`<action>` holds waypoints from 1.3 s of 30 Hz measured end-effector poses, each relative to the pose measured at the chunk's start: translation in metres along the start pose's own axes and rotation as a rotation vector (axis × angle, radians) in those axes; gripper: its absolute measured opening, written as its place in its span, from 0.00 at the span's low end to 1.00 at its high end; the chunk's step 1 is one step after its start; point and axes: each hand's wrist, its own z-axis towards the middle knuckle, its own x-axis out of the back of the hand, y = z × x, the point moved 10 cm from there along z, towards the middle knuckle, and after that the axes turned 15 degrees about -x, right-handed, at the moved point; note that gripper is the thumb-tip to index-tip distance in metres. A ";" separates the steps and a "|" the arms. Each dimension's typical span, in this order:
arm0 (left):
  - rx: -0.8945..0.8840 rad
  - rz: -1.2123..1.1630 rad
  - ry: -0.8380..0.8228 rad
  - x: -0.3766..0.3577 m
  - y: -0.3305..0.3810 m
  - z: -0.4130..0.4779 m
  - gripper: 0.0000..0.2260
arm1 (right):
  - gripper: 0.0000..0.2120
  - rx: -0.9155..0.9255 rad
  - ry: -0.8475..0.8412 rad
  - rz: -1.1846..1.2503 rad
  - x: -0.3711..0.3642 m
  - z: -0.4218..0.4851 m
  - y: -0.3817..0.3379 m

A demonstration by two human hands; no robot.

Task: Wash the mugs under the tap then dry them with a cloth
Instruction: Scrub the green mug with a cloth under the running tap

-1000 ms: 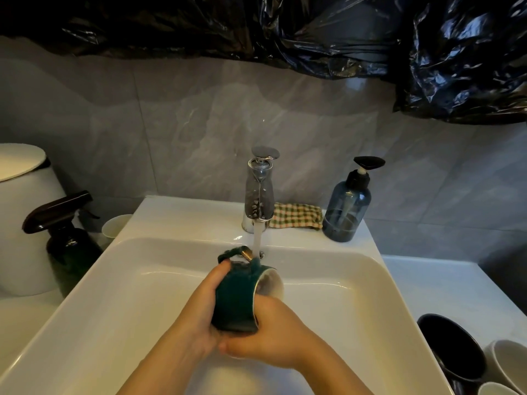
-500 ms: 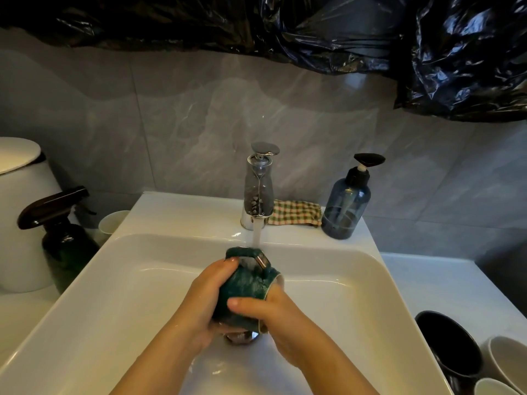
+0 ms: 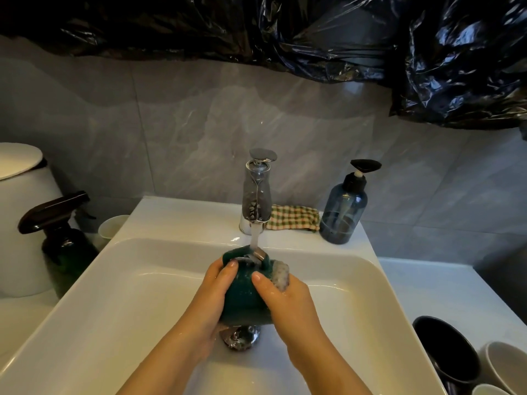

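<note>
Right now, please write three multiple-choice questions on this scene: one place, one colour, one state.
1. Where is the checked cloth? A) in the basin B) behind the tap, beside the soap bottle C) on the floor
2. What colour is the held mug? A) white B) dark green C) red
3. The tap is: A) running B) off C) removed
Answers: B, it lies just behind the tap; B, green shows between the left hand and right hand; A, a stream falls onto the mug.

You are looking through dim, warm light; glare is glinting off the black plastic sheeting [image 3: 427,67], and the edges are bending
</note>
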 end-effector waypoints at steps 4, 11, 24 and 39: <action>-0.238 0.385 0.008 0.005 0.033 0.006 0.08 | 0.04 -0.034 0.050 -0.025 0.010 0.003 -0.003; -0.108 0.887 -0.302 -0.021 0.066 0.015 0.05 | 0.04 -0.112 -0.031 -0.059 0.010 0.001 -0.006; 0.307 0.191 -0.024 0.002 0.019 -0.015 0.18 | 0.24 0.264 0.426 -0.565 0.035 -0.028 -0.028; 0.224 -0.020 0.173 -0.008 0.017 -0.030 0.17 | 0.21 0.378 0.268 -0.584 -0.011 -0.039 -0.010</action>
